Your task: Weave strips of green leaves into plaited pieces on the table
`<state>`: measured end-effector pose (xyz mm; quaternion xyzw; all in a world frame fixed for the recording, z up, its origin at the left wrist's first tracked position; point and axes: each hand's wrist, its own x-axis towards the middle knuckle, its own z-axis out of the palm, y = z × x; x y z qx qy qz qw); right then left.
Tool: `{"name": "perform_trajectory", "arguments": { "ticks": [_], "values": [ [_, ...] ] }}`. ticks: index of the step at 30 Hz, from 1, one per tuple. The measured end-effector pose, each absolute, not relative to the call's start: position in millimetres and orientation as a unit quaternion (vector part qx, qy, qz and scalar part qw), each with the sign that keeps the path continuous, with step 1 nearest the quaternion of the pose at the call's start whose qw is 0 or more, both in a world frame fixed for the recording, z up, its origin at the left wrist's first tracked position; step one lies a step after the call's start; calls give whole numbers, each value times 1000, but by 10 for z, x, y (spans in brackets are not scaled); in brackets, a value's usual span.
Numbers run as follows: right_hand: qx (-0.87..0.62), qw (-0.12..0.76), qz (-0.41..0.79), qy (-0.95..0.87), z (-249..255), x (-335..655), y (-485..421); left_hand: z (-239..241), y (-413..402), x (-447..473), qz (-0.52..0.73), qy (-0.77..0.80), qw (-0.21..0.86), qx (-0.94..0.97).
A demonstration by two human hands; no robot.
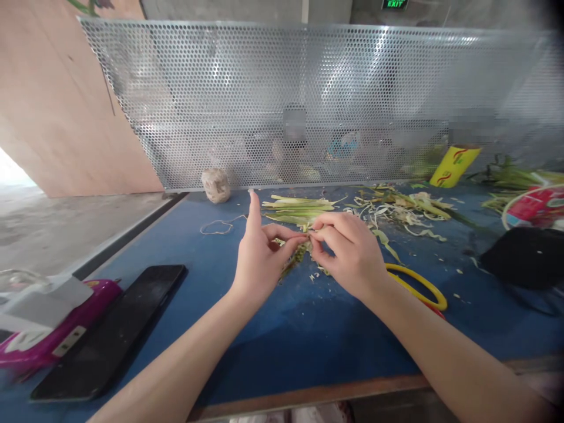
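Observation:
My left hand (264, 249) and my right hand (348, 249) meet over the blue table, thumb and forefinger of each pinched together tip to tip. What lies in the pinch is too small to make out. My left thumb or a finger points straight up. Just below and behind the fingertips is a small green plant bunch (302, 254), partly hidden by my hands. Beyond them lie several pale green stalks (299, 204) side by side. A thin string (215, 223) loops on the table and runs behind my left hand.
A ball of twine (215, 185) stands at back left, before a perforated metal screen (247, 88). Leaf scraps (405, 208) and yellow-handled scissors (436, 296) lie right, near a yellow roll (455, 167) and black object (524, 258). A phone (114, 329) and purple power strip (101, 294) are left.

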<state>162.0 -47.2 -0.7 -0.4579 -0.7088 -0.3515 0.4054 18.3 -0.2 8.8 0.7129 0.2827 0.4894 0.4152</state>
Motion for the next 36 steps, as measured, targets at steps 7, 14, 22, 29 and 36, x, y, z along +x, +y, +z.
{"name": "perform_trajectory", "arguments": {
  "ticks": [7, 14, 22, 29, 36],
  "values": [
    [-449, 375, -337, -737, -23, 1641, -478, 82, -13, 160, 480, 297, 326, 758],
    [-434, 433, -269, -743, -40, 1658, -460, 38, 30, 159, 475, 285, 364, 749],
    [-446, 437, -235, -745, -57, 1679, -444, 26, 40, 157, 476, 248, 394, 746],
    [-432, 399, -256, -767, -67, 1702, -432, 31, 34, 152, 474, 233, 422, 737],
    [-423, 490, -196, -737, -14, 1730, -443, 61, 9, 155, 483, 187, 483, 706]
  ]
}}
